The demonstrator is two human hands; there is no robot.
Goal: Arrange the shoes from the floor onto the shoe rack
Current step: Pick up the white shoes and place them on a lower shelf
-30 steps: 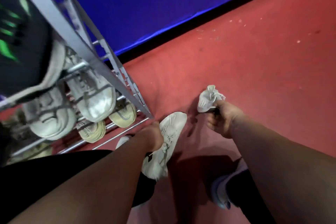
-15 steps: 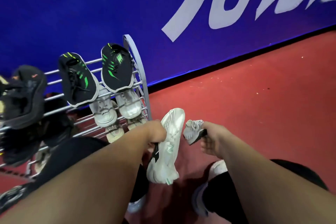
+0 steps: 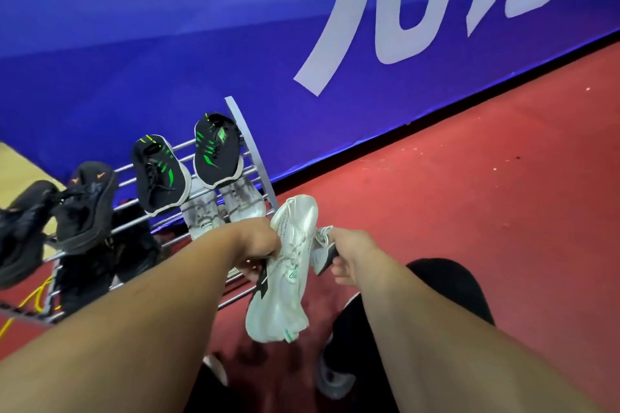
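Left hand (image 3: 258, 241) grips a smooth, elongated white shoe (image 3: 285, 265), right hand (image 3: 352, 253) a second white shoe (image 3: 322, 250), beside the barred metal rack (image 3: 251, 144).

Single head-worn wide-angle view, looked forward and down along both forearms. Frame tilted, floor (image 3: 486, 198) rose toward right. Left hand (image 3: 258, 240) and right hand (image 3: 352, 251) sat close at centre. Shoe rack (image 3: 250, 144) near at left, blue wall (image 3: 167, 43) behind filled upper frame. No second view to overlap.

Sneakers (image 3: 157, 174) on metal rack (image 3: 250, 144)
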